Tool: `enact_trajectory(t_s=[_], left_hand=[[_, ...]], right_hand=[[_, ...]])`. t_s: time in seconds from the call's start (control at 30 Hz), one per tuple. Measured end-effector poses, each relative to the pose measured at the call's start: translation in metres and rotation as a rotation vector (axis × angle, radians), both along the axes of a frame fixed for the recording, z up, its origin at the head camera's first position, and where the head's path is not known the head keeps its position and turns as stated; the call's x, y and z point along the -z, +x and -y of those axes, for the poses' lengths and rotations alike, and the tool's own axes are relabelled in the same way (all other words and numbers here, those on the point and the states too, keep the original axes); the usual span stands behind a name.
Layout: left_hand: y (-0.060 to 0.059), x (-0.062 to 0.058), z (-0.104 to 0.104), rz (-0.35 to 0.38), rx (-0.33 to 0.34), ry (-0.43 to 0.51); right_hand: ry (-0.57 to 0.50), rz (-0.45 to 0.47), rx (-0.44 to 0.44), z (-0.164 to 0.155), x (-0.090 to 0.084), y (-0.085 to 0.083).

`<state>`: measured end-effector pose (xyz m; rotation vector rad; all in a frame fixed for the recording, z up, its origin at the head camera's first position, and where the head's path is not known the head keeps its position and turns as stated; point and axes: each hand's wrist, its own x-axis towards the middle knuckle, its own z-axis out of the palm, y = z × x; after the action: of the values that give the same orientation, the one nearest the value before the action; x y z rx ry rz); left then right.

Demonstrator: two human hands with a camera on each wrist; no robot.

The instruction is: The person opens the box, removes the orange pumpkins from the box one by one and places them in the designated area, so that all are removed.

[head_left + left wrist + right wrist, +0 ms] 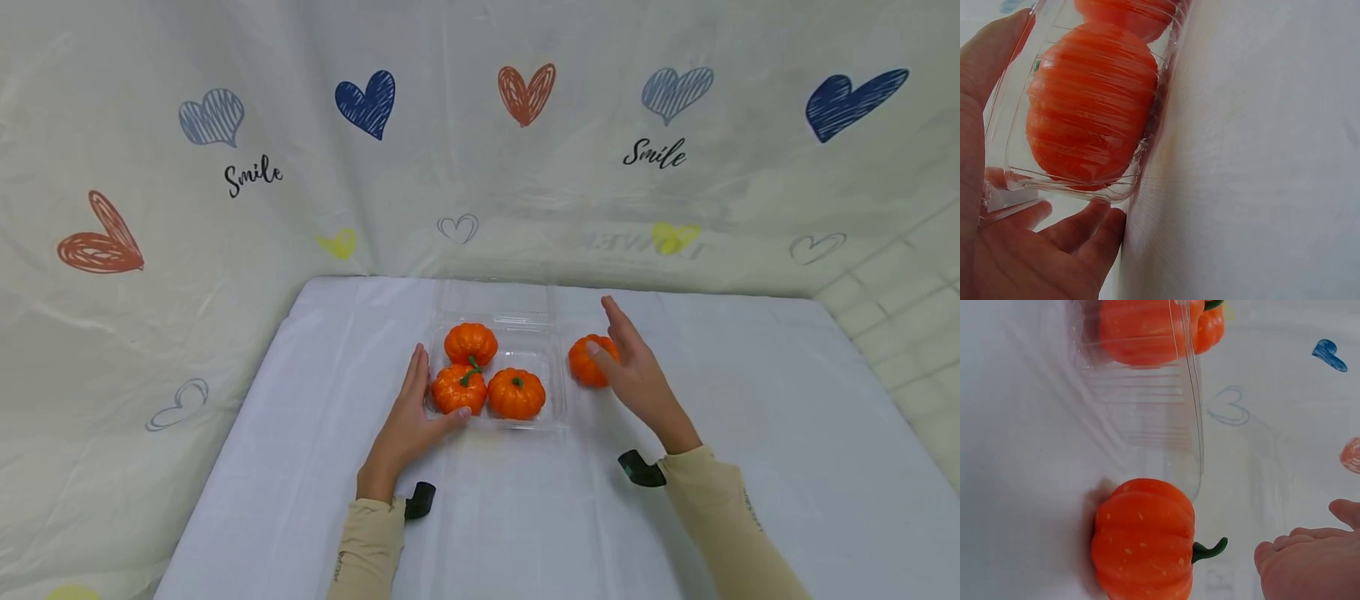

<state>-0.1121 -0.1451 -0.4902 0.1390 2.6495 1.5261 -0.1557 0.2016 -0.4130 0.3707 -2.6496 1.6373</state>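
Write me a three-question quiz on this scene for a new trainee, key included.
1. How many pumpkins sit inside the clear container?
2. True or false: the pumpkin outside the container is nearer the right hand than the left hand.
3. In the right wrist view, that outside pumpkin's stem is: a) yellow, b) green, c) black.

Key: 1: three. 2: true. 3: b.

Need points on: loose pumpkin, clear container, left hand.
Loose pumpkin (pixel 1142 540), right wrist view: ribbed orange side.
Clear container (pixel 522 342), head view: bare inner floor.
Left hand (pixel 407 427), head view: its back.
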Motion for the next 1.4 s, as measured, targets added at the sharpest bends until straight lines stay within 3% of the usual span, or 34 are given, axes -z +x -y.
enact_trajectory(t_s=[0.9,1.2,1.4], left_hand=[[-0.001,0.001,0.000,-0.005,0.007,0.004],[-0.002,0.004,0.001,-0.015,0.009,0.027],[-0.002,0.004,0.002,-0.018,0.010,0.029]], right_hand=[[-0.048,0.072,-0.183,0.057,0.018,0.008],[-0.075,0.190,-0.238,0.067,0.021,0.010],[-0.032,0.222,-0.264,0.069,0.021,0.009]])
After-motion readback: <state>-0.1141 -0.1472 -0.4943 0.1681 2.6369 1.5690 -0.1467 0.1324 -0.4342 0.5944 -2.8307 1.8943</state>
